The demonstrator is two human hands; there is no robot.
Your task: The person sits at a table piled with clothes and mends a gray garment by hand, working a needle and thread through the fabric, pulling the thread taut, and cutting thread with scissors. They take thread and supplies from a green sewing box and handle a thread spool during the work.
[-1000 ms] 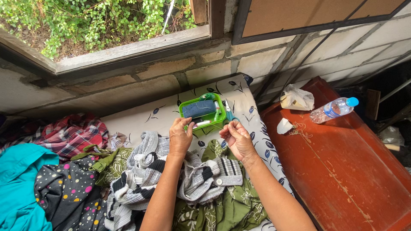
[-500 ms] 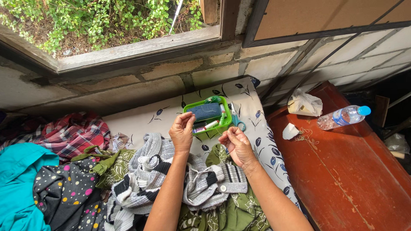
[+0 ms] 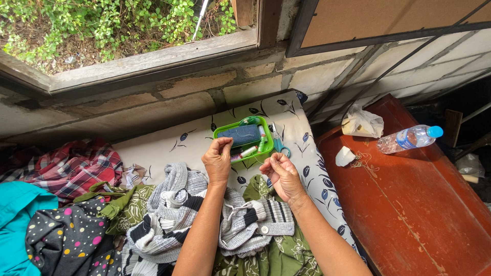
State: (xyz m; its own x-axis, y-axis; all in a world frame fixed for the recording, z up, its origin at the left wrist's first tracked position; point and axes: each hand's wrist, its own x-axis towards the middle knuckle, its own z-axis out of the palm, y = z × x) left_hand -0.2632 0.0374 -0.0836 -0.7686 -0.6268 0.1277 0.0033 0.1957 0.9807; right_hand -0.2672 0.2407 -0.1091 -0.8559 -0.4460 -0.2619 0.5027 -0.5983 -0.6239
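Left hand (image 3: 218, 159) and right hand (image 3: 283, 173) raised side by side, fingertips pinched on something too fine to make out. Just beyond, a green tray (image 3: 244, 139) on the patterned mattress (image 3: 194, 140): shallow, rectangular, holding a dark blue pad and small tubes. Below the wrists, a grey-and-white striped cardigan (image 3: 174, 209), rumpled, buttoned edge showing.

Around the green tray (image 3: 244, 139) it's tight: wall right behind it, scissors (image 3: 279, 143) on its right edge, striped cardigan (image 3: 204, 214) piled in front. Open patch of printed cloth (image 3: 169, 145) to its left. Bottle (image 3: 409, 139) and crumpled paper (image 3: 362, 122) sit well off right.
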